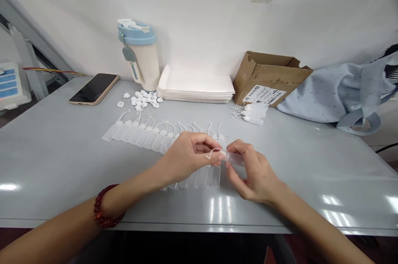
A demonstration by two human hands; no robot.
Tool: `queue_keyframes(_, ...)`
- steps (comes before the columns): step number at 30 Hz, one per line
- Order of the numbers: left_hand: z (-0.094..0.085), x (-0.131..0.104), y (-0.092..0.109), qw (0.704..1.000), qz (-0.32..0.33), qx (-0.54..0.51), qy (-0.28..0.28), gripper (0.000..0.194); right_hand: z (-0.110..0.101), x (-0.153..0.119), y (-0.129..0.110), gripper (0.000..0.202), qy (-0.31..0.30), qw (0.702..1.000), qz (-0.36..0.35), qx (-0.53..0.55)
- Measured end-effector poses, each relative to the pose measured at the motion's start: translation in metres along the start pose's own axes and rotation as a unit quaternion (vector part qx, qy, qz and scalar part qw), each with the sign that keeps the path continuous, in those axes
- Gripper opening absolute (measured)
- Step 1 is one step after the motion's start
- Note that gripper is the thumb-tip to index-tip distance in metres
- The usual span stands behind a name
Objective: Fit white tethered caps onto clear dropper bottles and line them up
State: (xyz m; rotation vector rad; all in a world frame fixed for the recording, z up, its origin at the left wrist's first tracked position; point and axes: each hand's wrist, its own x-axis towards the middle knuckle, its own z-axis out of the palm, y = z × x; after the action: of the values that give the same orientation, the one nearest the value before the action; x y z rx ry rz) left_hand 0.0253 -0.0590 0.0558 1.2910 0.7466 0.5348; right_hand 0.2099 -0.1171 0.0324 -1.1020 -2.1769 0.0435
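Observation:
My right hand [253, 173] grips a small translucent plastic tube [236, 159] between thumb and fingers. At its left end, my left hand [189, 152] pinches the white cap [222, 154], from which a thin curved strap sticks out. The tube lies nearly level above the table. Behind and beneath my hands are rows of similar translucent tubes [139, 134] with thin white straps, lying side by side. My left hand and forearm hide part of these rows.
Small white caps [146, 98] lie in a pile by a blue-lidded cup [139, 56]. A phone [94, 88] is at the left. White packets [195, 85] are stacked against the wall. More tubes [255, 111] lie before a cardboard box [270, 75]; a blue fabric bag [323, 94] is beside it.

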Motion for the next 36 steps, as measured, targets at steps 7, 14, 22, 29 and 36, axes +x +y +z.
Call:
queue_keyframes(7, 0.004, -0.002, 0.000, 0.990, 0.095, 0.099, 0.040, 0.009, 0.001, 0.000, -0.002, 0.025, -0.038, 0.998, 0.052, -0.006)
queue_keyframes(14, 0.001, -0.001, 0.004, 0.998, 0.030, 0.046, 0.024, 0.018, 0.002, 0.001, -0.001, 0.019, -0.013, 1.000, 0.010, -0.013)
queue_keyframes(22, -0.001, -0.003, 0.003, 0.984, 0.129, 0.123, 0.031, 0.006, 0.003, -0.002, 0.003, 0.017, -0.025, 0.999, -0.007, 0.024)
queue_keyframes(29, -0.004, -0.006, 0.004, 0.922, 0.262, 0.285, 0.021, 0.008, -0.010, 0.003, -0.008, 0.021, -0.102, 0.969, 0.155, 0.166)
queue_keyframes(36, -0.002, -0.006, 0.004, 0.994, 0.042, 0.105, 0.016, 0.012, 0.002, -0.004, -0.002, 0.028, -0.021, 0.994, 0.044, 0.098)
